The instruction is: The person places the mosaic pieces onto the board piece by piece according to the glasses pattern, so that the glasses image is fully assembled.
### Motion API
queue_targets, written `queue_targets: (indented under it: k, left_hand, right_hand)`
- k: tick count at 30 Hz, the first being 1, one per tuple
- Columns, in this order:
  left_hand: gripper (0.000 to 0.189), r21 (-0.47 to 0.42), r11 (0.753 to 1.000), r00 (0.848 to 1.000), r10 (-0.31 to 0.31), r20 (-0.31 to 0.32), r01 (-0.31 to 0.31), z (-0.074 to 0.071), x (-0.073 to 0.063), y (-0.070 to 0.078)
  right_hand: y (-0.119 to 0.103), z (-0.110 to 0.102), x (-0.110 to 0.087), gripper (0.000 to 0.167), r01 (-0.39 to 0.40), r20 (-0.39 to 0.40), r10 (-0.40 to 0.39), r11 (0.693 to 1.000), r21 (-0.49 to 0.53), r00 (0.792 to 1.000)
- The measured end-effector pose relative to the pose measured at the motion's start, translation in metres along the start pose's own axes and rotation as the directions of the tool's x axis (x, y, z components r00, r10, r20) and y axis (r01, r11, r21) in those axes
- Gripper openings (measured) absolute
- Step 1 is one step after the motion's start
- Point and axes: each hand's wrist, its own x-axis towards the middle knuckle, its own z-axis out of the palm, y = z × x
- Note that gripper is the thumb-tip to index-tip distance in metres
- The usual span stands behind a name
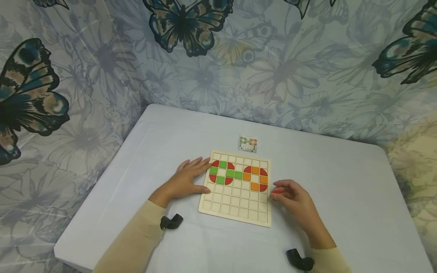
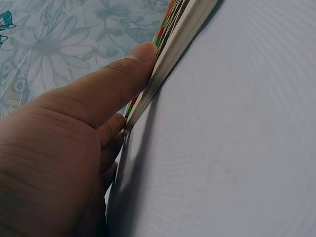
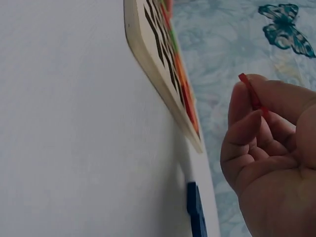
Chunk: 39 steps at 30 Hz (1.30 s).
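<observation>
A square wooden grid board (image 1: pixel 235 212) lies on the white table, slightly turned. In its upper cells sit green squares (image 1: pixel 223 164), orange squares (image 1: pixel 255 170) and red quarter-round tiles (image 1: pixel 263 187), forming two rings joined by green squares. My left hand (image 1: pixel 186 180) rests at the board's left edge, fingers extended and thumb touching the rim, as the left wrist view also shows. Just off the board's right edge, my right hand (image 1: pixel 295 203) pinches a small red tile (image 3: pixel 253 94) between thumb and fingertips, held above the table. Part of that tile is hidden by the fingers.
A small pattern card (image 1: pixel 248 143) with similar coloured rings lies behind the board. In the right wrist view a blue flat object (image 3: pixel 196 210) rests on the table (image 1: pixel 341 182). Butterfly-printed cloth (image 1: pixel 205 83) hangs behind the table.
</observation>
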Motion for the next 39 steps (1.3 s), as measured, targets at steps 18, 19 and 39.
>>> queue_targets:
  k: [18,19,39]
  left_hand:
    - [0.099,0.025,1.0,1.0,-0.007,0.009,0.007,0.002,0.002,-0.004]
    - [0.099,0.024,1.0,1.0,-0.007,0.009,0.007,0.002,0.002,-0.004]
    - [0.1,0.022,1.0,1.0,0.002,0.006,-0.003,0.003,0.002,-0.007]
  right_hand:
    - [-0.021,0.024,0.02,0.026,0.075,-0.05,-0.075,0.997,0.008,0.996]
    - [-0.022,0.025,0.021,0.025,0.081,-0.058,-0.081,0.997,0.003,0.995]
    - [-0.032,0.047,0.043,0.025,0.038,-0.038,-0.035,0.996,0.084,0.999]
